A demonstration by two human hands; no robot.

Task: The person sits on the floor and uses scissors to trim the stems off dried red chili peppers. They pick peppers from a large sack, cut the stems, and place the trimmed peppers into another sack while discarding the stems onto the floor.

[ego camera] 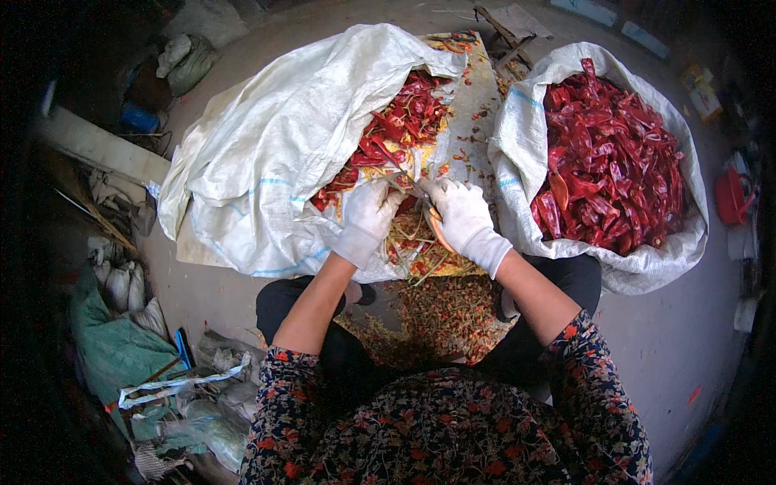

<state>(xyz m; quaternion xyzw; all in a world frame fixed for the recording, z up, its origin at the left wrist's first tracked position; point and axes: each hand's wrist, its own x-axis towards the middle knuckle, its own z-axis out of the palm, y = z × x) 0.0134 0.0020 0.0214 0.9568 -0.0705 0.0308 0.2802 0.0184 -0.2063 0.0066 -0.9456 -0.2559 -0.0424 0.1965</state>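
Both hands wear white gloves and meet over a low board strewn with pepper bits. My right hand point(456, 212) is closed on a pair of scissors point(438, 227) with orange handles, their blades pointing up and left. Close beside it on the left, my left hand point(370, 212) pinches a dried red chilli pepper by its stem end; the fingers partly hide it. Red dried peppers point(412, 112) spill from a white woven sack point(273, 139) lying on the board. Cut stems point(418, 242) lie below the hands. At the right stands an open white sack point(509, 151) full of red dried peppers point(612, 157).
Another pair of scissors point(458, 41) rests at the board's far end. Stems and scraps point(448, 315) cover the floor between the person's feet. Bags and a green sack point(115, 339) lie at the lower left. A red plastic container point(732, 197) stands at the far right.
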